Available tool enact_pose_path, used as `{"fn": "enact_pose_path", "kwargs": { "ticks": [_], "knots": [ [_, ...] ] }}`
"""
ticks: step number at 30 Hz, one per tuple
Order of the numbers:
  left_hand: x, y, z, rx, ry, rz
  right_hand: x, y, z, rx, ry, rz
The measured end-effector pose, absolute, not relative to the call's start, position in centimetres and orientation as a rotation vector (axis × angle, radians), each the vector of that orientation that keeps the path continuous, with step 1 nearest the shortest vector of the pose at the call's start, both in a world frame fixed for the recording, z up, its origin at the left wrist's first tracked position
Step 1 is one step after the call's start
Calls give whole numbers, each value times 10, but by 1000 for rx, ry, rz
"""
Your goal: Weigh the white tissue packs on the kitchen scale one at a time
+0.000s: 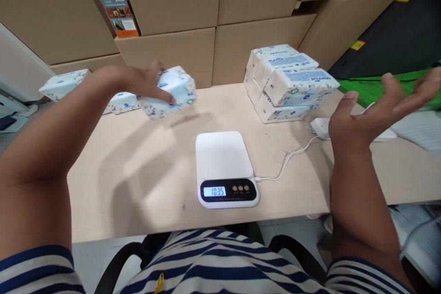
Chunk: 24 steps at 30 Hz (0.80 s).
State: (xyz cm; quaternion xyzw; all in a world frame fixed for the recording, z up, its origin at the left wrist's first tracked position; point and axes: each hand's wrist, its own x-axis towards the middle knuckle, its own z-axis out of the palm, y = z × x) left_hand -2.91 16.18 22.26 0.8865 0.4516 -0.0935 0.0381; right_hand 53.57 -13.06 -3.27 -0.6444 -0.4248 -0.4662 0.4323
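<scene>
My left hand (148,85) is closed round a pack of tissues (179,85) with a floral print, held over the back left of the table and slightly blurred. Beside and partly behind that arm lie more tissue packs (65,83). Fingers spread, my right hand (372,110) hangs empty in the air at the right. Nearest to it is a stack of several tissue packs (289,80). Between the hands sits a white digital scale (223,156) with a bare plate. Its lit display (214,191) appears to read 103.5, with a small mark in front.
Cardboard boxes (168,55) form a wall along the back of the table (275,202). A white cable (287,161) runs from the scale to a white plug block (320,127) at the right. An orange printed box (120,14) stands at the back left.
</scene>
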Motion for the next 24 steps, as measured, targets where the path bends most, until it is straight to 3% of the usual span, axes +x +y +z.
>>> {"fn": "enact_pose_path", "kwargs": {
  "ticks": [3, 8, 15, 24],
  "knots": [
    [11, 78, 212, 2786, 1196, -559, 528, -132, -27, -1657, -1088, -1123],
    [40, 2, 165, 2967, 763, -587, 486, -136, -8, -1667, -1167, -1098],
    [49, 7, 123, 2918, 625, -185, 393, -141, 31, -1996, -1023, -947],
    [38, 14, 134, 2830, 597, -258, 375, -140, 45, -2101, -966, -821]
  ]
}}
